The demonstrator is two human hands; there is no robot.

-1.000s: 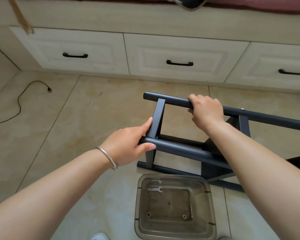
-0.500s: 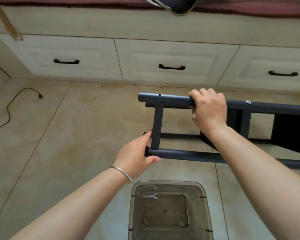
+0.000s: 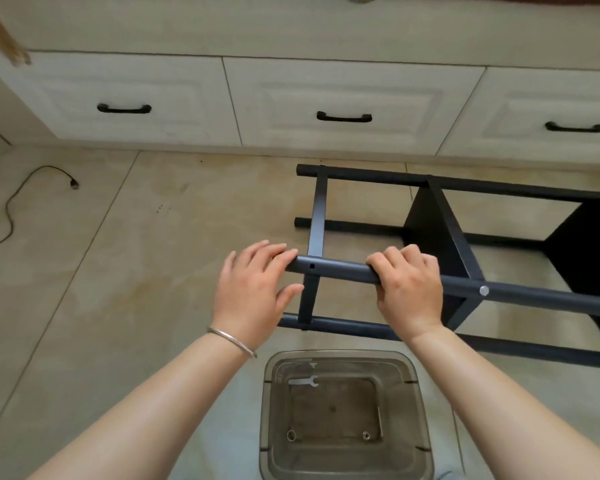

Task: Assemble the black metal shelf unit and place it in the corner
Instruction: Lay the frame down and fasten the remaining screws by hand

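Observation:
The black metal shelf unit lies on its side on the tiled floor, its long tubes running from the centre to the right edge. My right hand grips the near upper tube from above. My left hand rests with straight fingers on that tube's left end, the thumb below it beside a flat crossbar. A black shelf panel stands between the tubes behind my right hand. A silver screw head shows on the held tube.
A clear plastic bin sits on the floor just in front of me, with a small wrench and a few small parts inside. Cream drawers with black handles line the back. A black cable lies at the left.
The frame has turned over and come down to lie flatter on the floor. My left hand moved from the lower tube up to the end of the tube that my right hand holds.

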